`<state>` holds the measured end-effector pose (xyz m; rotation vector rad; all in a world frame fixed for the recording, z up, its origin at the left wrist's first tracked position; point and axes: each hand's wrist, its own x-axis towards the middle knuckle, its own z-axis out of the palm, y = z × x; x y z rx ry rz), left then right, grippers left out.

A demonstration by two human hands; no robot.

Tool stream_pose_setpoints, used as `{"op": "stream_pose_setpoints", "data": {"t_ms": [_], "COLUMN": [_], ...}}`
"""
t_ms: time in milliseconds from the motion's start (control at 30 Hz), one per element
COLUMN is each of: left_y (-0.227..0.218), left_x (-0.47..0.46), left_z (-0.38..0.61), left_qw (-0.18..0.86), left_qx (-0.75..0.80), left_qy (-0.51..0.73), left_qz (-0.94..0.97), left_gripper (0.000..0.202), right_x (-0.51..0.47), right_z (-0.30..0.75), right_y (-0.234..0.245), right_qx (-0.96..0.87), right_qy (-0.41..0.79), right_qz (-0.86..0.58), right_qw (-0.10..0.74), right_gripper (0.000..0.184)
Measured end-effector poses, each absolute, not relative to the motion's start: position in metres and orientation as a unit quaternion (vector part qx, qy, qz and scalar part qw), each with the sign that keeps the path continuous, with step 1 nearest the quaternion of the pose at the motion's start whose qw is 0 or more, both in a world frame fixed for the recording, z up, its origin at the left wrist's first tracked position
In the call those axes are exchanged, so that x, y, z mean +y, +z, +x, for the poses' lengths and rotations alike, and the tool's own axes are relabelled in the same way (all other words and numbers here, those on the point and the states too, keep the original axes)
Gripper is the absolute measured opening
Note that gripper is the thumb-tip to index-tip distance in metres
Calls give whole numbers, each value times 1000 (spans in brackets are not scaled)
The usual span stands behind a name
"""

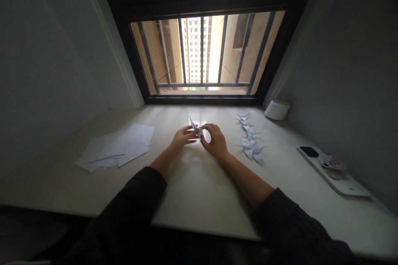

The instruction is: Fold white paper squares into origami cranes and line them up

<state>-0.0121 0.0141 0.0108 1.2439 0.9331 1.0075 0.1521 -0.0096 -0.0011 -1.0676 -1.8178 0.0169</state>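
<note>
Between my two hands, above the pale sill, is a small folded white paper crane [194, 126] with one long point sticking up to the left. My left hand [184, 137] grips its left side, the fingers closed around the paper. From the other side my right hand [215, 139] pinches it between thumb and forefinger. The fingers cover part of the folds. To the right of my right hand stands a row of finished-looking folded paper cranes [249, 145], several of them close together. A spread pile of white paper sheets [120, 145] lies left of my left hand.
The glossy sill [186, 198] ends at a front edge near my body. A white cylindrical object [277, 109] stands at the back right. Nearer, a phone [334, 174] with a cartoon figure on it lies by the right wall. A dark-framed barred window [202, 99] closes the back.
</note>
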Motion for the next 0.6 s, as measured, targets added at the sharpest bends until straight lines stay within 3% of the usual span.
{"op": "stream_pose_setpoints", "data": {"t_ms": [333, 600], "left_y": [4, 10], "left_x": [17, 12], "left_z": [-10, -7], "left_qw": [609, 608], "left_qx": [386, 389], "left_qy": [404, 400], "left_qz": [563, 565], "left_gripper": [49, 50], "right_x": [-10, -6], "right_z": [152, 154], "right_y": [-1, -5], "right_qx": [-759, -743], "right_qy": [9, 32], "right_qz": [-435, -462], "right_qw": [484, 484], "right_gripper": [36, 28]}}
